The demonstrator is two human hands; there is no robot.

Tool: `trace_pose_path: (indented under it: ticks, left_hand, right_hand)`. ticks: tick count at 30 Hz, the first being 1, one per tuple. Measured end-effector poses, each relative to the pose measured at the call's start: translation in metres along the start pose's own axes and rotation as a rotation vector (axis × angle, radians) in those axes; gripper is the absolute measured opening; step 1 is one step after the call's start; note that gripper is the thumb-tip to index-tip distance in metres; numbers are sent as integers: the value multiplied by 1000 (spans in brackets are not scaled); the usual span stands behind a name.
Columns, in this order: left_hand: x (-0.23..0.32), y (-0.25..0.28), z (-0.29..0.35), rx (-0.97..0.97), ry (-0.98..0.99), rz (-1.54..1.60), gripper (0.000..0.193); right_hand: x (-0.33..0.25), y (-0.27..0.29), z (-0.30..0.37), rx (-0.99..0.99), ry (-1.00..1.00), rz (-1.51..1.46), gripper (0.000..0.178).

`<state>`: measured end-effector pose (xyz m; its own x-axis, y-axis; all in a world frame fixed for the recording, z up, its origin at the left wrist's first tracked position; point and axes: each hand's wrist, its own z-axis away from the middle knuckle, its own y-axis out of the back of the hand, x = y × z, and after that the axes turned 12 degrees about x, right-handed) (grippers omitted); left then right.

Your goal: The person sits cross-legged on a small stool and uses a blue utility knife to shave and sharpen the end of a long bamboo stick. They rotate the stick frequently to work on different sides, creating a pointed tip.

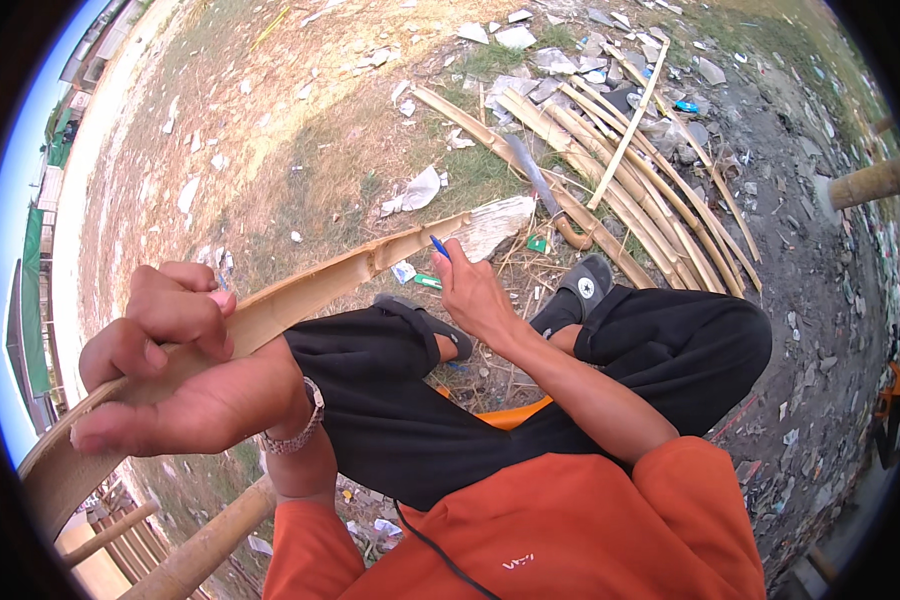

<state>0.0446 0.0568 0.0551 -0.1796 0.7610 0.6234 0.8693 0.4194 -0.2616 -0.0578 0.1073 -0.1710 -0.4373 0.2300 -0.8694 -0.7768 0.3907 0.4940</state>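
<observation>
Several long, pale split-bamboo strips (pixel 660 215) lie fanned beyond and to the right of the right fingers, probably kept there within reach. One tan, hollow split-bamboo length (pixel 340 278) slants from the left fingers to just past the right ones, its far end seemingly propped by a jagged whitish stone slab (pixel 498 228) for steadiness. The left hand (pixel 205 375) clasps it between curled fingers and thumb; the right hand (pixel 478 300) pinches a slim blue pen-like tool (pixel 439 246) closely, though I can't tell whether its tip touches bamboo.
</observation>
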Motion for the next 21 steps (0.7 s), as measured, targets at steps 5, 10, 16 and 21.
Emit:
trace_pose_path:
  ticks: [5, 10, 16, 21]
  left_hand:
    - [-6, 1, -4, -45, -26, 48, 54]
    - [-1, -1, 2, -51, -52, 90, 59]
    - [4, -9, 0, -124, 9, 208, 58]
    - [-3, 7, -1, -104, 22, 247, 54]
  right_hand:
    - [17, -14, -10, -4, -15, 196, 27]
    - [44, -19, -24, -49, -73, 304, 30]
    - [148, -50, -40, -21, -230, 435, 35]
    - [194, -44, -4, -20, -328, 442, 39]
